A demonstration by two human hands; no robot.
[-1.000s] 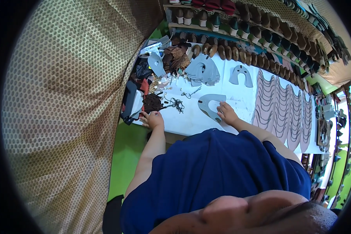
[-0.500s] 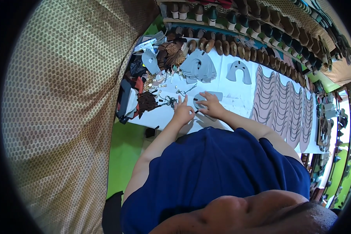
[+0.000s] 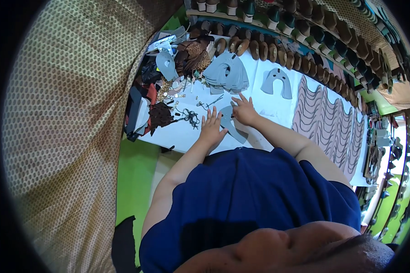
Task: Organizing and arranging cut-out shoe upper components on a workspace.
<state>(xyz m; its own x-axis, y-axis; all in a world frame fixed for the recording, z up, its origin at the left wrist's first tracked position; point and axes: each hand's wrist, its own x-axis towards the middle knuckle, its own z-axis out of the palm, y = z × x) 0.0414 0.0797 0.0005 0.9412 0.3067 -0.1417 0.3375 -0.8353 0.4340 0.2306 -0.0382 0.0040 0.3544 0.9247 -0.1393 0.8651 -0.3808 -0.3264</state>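
Observation:
A grey U-shaped piece (image 3: 237, 132) lies on the white table in front of me, partly covered by both hands. My left hand (image 3: 211, 129) rests at its left edge, palm down with the fingers spread. On the piece's upper right part lies my right hand (image 3: 244, 112), its fingers apart and pointing away from me. Nothing shows in either hand. Beyond the left hand is a tangle of dark cord (image 3: 190, 118), with a thinner dark strand (image 3: 209, 103) above it.
A fanned stack of grey pieces (image 3: 226, 75) and a single grey U-shaped piece (image 3: 277, 84) lie farther back. Overlapping pinkish pieces (image 3: 322, 123) form rows at the right. Brown scraps (image 3: 161, 116) and gold-coloured bits crowd the left. Shoes (image 3: 287, 22) line the shelves behind.
My left hand has opened from a pinch on a small dark bit and now lies flat. The right hand has shifted slightly away from me. The view has tilted a little.

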